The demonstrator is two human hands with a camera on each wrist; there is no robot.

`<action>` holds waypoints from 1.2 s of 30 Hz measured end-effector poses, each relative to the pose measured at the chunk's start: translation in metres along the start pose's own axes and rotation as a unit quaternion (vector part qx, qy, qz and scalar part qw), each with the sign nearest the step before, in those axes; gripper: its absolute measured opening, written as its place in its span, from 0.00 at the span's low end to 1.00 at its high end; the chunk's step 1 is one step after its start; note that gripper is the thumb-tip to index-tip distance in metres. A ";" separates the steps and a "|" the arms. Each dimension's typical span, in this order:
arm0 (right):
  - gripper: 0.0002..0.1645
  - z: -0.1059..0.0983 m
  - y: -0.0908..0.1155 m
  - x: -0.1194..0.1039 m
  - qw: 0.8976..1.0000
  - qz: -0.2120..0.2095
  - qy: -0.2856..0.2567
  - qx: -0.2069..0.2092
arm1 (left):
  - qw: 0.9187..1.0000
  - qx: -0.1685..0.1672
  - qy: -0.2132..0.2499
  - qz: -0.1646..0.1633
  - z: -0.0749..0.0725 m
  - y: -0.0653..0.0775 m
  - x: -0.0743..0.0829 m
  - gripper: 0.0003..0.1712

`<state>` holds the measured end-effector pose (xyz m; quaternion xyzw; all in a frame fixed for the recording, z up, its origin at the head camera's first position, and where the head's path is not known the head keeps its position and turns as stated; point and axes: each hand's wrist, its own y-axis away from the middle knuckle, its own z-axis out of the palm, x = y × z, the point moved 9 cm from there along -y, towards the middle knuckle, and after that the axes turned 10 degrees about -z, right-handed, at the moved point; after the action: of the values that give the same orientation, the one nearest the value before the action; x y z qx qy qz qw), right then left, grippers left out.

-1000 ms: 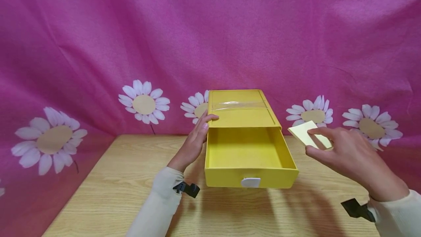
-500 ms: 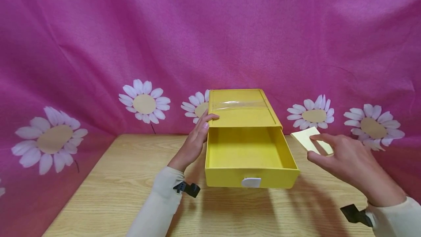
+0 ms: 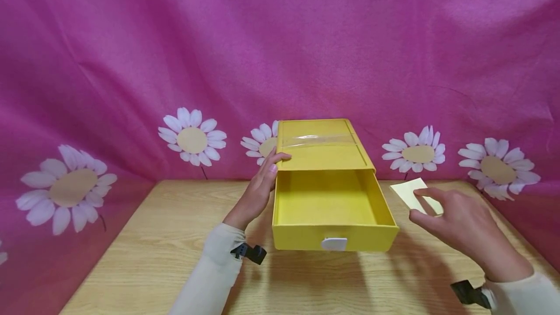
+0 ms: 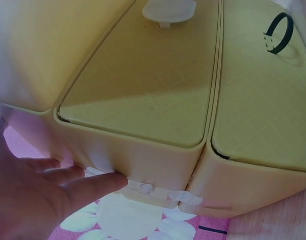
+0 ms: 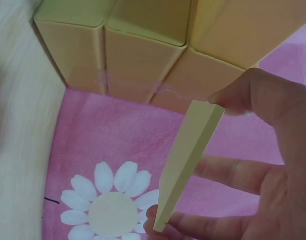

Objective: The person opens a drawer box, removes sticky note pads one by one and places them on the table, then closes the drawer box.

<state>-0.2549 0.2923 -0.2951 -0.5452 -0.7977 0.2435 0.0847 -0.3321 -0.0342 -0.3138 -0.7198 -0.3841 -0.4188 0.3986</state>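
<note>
A yellow drawer unit [image 3: 317, 154] stands on the table, its top drawer [image 3: 334, 238] pulled out toward me with a bare inside. My left hand [image 3: 255, 196] rests along the unit's left side, one finger lying over the top edge. In the left wrist view, straight fingers [image 4: 92, 190] touch the side wall. To the right of the drawer, my right hand [image 3: 465, 225] holds a pale yellow pad of sticky notes [image 3: 409, 193] in the air. The right wrist view shows the pad [image 5: 188, 160] pinched by its edges between thumb and fingers.
Two lower drawers show in the left wrist view, one with a white tab handle [image 4: 170, 10], another with a black loop [image 4: 283, 35]. Clear tape [image 3: 317, 140] crosses the unit's top. A pink flowered cloth [image 3: 306, 38] hangs behind the wooden table [image 3: 166, 256].
My right hand has lowered slightly and drifted a little right with the pad of sticky notes. The left hand and the drawer unit stay where they were.
</note>
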 end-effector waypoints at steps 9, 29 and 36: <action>0.33 0.013 0.007 0.008 0.998 0.041 -0.022 -0.041 | 1.000 -0.010 -0.003 -0.005 0.001 0.006 0.014 0.23; 0.32 0.024 0.016 0.010 0.999 0.039 -0.019 -0.015 | 1.000 -0.003 0.001 0.000 0.000 -0.003 -0.006 0.23; 0.30 0.024 0.017 0.011 0.999 0.032 -0.010 -0.004 | 1.000 0.005 0.003 0.017 -0.001 -0.008 -0.018 0.23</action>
<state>-0.2548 0.2997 -0.3256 -0.5681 -0.7818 0.2483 0.0662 -0.3461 -0.0360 -0.3273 -0.7228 -0.3731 -0.4123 0.4104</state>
